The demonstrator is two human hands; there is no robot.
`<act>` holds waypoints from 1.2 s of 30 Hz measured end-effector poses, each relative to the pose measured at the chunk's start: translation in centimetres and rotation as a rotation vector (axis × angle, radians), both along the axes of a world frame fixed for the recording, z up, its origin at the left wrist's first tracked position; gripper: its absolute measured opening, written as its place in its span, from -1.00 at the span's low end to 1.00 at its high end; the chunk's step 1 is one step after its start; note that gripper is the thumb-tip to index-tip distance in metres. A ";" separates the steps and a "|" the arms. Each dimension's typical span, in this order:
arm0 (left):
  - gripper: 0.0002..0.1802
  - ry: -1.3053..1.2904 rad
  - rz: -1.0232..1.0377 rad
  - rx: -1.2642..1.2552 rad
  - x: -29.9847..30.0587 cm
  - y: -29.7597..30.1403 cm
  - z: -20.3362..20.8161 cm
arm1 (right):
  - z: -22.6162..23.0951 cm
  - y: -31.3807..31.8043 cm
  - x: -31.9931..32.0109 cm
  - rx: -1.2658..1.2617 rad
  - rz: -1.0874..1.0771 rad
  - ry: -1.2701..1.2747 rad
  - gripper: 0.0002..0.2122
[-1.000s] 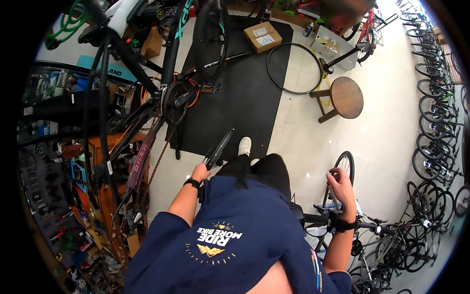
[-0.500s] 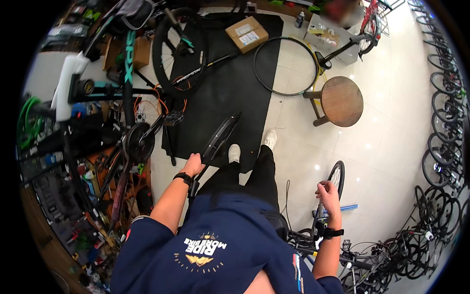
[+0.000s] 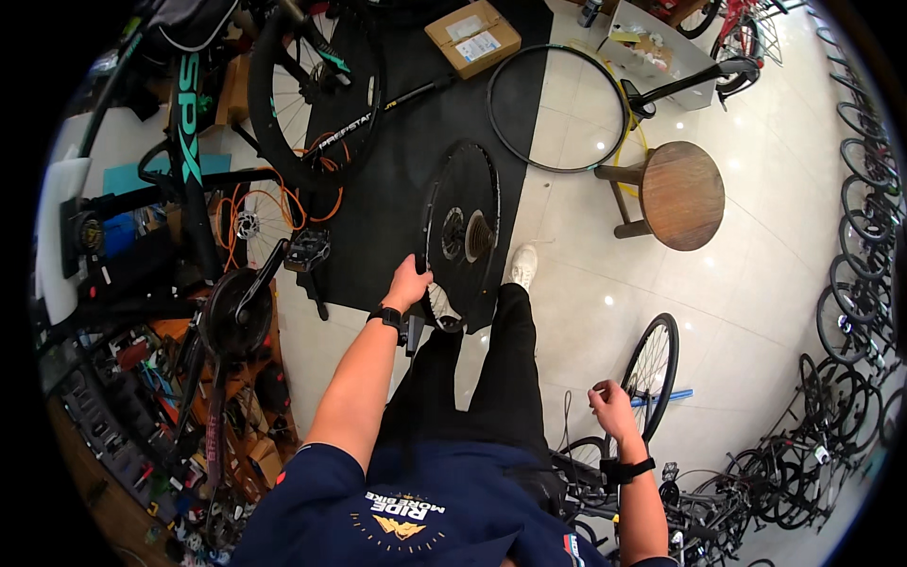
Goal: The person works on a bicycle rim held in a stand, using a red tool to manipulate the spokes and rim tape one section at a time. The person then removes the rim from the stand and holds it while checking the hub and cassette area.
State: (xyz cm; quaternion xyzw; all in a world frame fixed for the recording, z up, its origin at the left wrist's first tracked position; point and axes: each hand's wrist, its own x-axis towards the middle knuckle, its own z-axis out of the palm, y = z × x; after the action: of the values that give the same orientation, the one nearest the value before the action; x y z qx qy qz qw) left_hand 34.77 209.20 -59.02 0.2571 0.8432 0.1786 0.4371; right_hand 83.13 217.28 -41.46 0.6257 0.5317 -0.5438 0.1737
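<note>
My left hand (image 3: 410, 283) is closed round the near left rim of a black rear bicycle wheel (image 3: 454, 234). The wheel stands tilted over the black mat (image 3: 387, 222), its disc rotor and sprocket cassette (image 3: 480, 236) showing in the middle. Whether its lower edge rests on the mat I cannot tell. My right hand (image 3: 612, 408) hangs at my right side with its fingers curled in, and nothing shows in it. Behind that hand stands another bicycle's wheel (image 3: 652, 364).
A mountain bike (image 3: 194, 142) with orange cable fills the left side, beside tool shelves. On the mat's far part lies a cardboard box (image 3: 472, 38). A loose bicycle tyre (image 3: 493, 113), a wooden stool (image 3: 682, 196) and a floor pump (image 3: 638, 99) are ahead right. Bicycles line the right wall.
My left hand has moved forward and right with the wheel, which has turned from nearly edge-on to show its face. My right hand has come lower and slightly left.
</note>
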 end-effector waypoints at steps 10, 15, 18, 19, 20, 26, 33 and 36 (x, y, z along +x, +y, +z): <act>-0.72 -0.299 0.682 -0.037 -6.0 -12.6 -11.8 | -5.7 -5.6 -9.2 -0.371 0.172 -0.107 -0.38; -0.61 -0.137 0.914 -0.191 -7.0 -18.1 -19.1 | -9.9 -9.9 -10.9 -0.465 0.323 0.040 -0.06; -0.50 -0.165 0.941 -0.222 -9.7 -21.9 -24.1 | -10.2 -9.4 -13.3 -0.477 0.427 -0.034 -0.01; -0.51 -0.176 0.948 -0.226 -10.9 -23.4 -25.5 | -10.5 -9.4 -13.4 -0.464 0.443 -0.031 0.00; -0.62 -0.197 0.906 -0.241 -11.3 -22.5 -26.3 | -11.0 -9.9 -13.1 -0.440 0.446 -0.054 0.01; -0.45 -0.152 0.981 -0.131 -17.2 -26.0 -33.1 | -12.9 -10.8 -12.2 -0.398 0.519 -0.045 0.12; -0.09 -0.199 0.949 -0.138 -17.1 -20.7 -30.6 | -13.3 -10.3 -13.0 -0.324 0.614 -0.074 0.17; -0.04 -0.332 0.899 -0.054 -16.8 -20.2 -27.9 | -13.0 -10.6 -13.4 -0.306 0.591 -0.099 0.18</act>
State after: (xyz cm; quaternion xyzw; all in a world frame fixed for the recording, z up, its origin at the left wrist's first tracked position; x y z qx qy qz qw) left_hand 17.98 188.99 -86.88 -0.1766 0.7939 0.3666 0.4518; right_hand 69.72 206.71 -54.48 0.4365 0.5932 -0.5125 0.4415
